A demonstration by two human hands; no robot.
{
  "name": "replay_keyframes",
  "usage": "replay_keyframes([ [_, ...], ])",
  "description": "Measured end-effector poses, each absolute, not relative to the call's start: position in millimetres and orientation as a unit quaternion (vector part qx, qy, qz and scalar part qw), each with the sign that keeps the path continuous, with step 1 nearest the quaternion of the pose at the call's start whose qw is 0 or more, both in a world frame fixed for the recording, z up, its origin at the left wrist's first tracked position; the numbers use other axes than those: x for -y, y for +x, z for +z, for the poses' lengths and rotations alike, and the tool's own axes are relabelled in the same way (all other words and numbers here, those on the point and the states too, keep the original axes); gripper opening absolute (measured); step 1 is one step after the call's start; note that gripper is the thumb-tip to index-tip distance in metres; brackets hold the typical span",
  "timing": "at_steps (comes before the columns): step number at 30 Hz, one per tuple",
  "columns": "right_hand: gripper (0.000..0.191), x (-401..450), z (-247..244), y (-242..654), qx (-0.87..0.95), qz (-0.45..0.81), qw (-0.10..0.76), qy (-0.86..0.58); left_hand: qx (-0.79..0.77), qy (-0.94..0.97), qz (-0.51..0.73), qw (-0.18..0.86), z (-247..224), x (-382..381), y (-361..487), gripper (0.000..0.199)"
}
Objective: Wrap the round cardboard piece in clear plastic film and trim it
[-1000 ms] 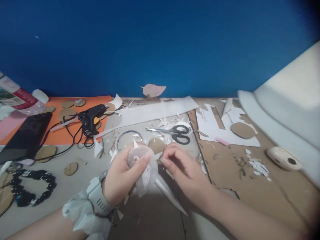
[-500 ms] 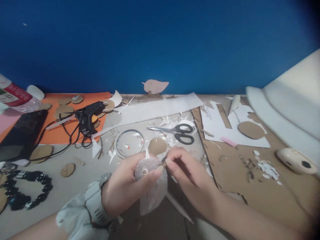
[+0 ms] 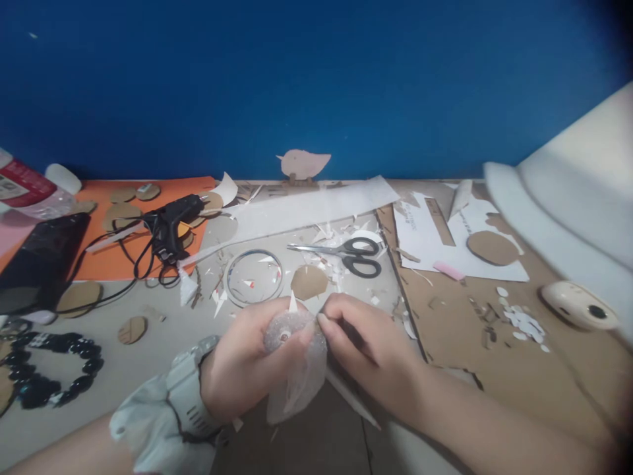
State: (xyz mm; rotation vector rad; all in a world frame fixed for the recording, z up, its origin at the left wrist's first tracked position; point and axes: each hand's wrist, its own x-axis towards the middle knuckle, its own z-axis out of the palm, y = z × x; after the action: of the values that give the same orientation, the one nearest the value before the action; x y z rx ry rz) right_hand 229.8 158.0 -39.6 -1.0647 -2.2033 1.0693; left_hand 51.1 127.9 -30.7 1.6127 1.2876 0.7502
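My left hand [image 3: 247, 366] is closed round a glittery grey bird-like craft piece [image 3: 284, 323], thumb across its front. The piece has a round head, a white ringed eye and a white pointed tip on top; a translucent whitish part hangs below. My right hand [image 3: 370, 343] pinches thumb and forefinger at the right edge of the head, beside the left thumb. A small brown cardboard piece is there, almost wholly hidden by the fingertips. Just beyond the hands lie a cardboard disc [image 3: 309, 282], black-handled scissors [image 3: 341, 251] and a clear ring [image 3: 228, 284].
A black glue gun [image 3: 171, 227] with its cord rests on orange paper [image 3: 103, 260] at left, near a phone [image 3: 47, 257], bottle [image 3: 30, 188] and bead bracelet [image 3: 91, 369]. A pink bird cutout [image 3: 304, 163] stands at the wall. White dots [image 3: 524, 323] and an oval cream device [image 3: 576, 305] lie right.
My right fingertips have closed in on the head's edge, covering the brown cardboard piece that showed between them. The view has shifted slightly; the left hand keeps its grip.
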Motion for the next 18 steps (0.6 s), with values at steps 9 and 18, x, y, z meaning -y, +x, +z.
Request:
replay_keyframes([
  [9,0.019,-157,-35,230,0.797,0.414,0.243,-0.368,-0.514,0.647,0.308,0.472,-31,-127,53,0.024],
  [18,0.028,-161,-25,231,0.715,0.566,0.178,-0.37,-0.479,0.668,0.317,0.473,-28,-126,49,0.02],
])
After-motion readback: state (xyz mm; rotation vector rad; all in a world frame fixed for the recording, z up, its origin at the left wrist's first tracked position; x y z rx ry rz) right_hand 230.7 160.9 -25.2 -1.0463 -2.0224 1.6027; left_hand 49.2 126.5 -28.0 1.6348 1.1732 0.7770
